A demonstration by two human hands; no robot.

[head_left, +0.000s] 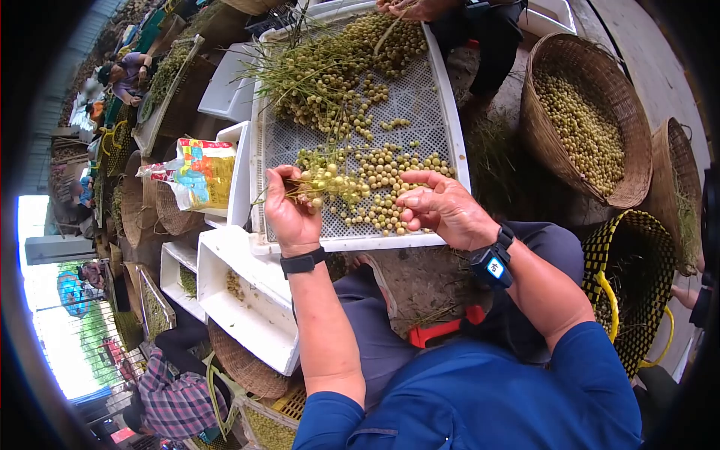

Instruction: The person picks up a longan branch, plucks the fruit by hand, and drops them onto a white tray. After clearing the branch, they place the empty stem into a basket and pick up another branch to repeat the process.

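A white mesh tray (pixel 265 154) lies before me, with a heap of fruit on green stems (pixel 322 86) in its upper part. My left hand (pixel 291 214) is closed on a small bunch of stems with round yellow-green fruit (pixel 330 184), over the tray's near left part. My right hand (pixel 450 212) hovers at the near right edge, palm turned left, its fingers partly curled and apart with nothing visible between them. Loose round fruit (pixel 386 172) lies on the mesh between and beyond my hands.
Large wicker basket (pixel 634 150) of fruit stands right; black-and-yellow basket (pixel 637 262) is nearer. White foam boxes (pixel 255 330) and a printed bag (pixel 206 176) are left. A co-worker's hands (pixel 420 7) reach over the tray's far edge. A red object (pixel 442 330) is by my legs.
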